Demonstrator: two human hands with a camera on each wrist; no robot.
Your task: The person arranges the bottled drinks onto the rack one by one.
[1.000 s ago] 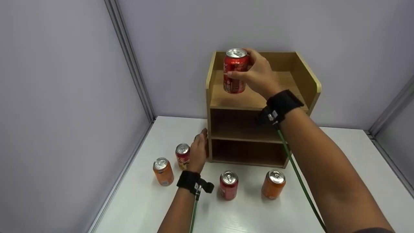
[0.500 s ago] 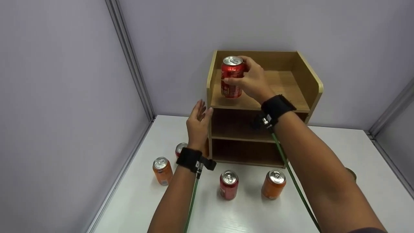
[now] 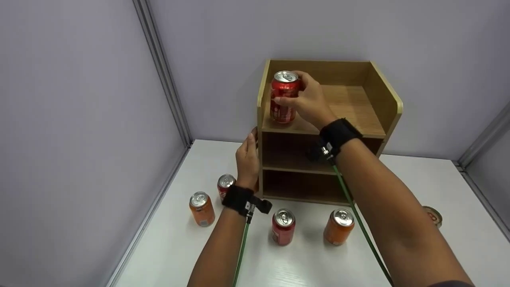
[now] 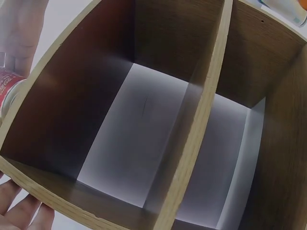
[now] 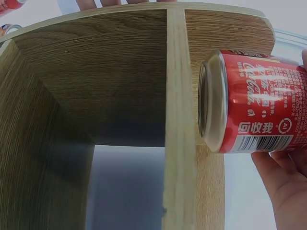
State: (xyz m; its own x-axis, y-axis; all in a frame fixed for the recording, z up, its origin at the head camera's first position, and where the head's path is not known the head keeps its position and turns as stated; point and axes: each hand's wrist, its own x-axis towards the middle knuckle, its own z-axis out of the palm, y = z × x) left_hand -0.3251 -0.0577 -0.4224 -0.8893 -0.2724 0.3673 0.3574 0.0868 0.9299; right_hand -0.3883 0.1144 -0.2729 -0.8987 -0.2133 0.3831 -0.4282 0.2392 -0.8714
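My right hand (image 3: 312,101) grips a red Coca-Cola can (image 3: 283,113) upright, over the left part of the top shelf of a small wooden rack (image 3: 348,99). In the right wrist view the base of the can (image 5: 213,103) is close to the top board; whether they touch I cannot tell. My left hand (image 3: 248,161) lies along the rack's left outer side, fingers pointing up and away. In the left wrist view, the left hand's fingers (image 4: 24,211) rest at that side panel, partly hidden by its edge.
On the white table (image 3: 159,259) stand an orange can (image 3: 202,211) and a red can (image 3: 226,182) at left, a pinkish-red can (image 3: 283,231) and another orange can (image 3: 338,231) in front. A can top (image 3: 434,217) shows behind my right forearm. Grey walls (image 3: 207,59) enclose the table.
The right hand has brought the red can down and slightly left over the top shelf. My left hand has risen along the rack's left side, moving off it and then back against it.
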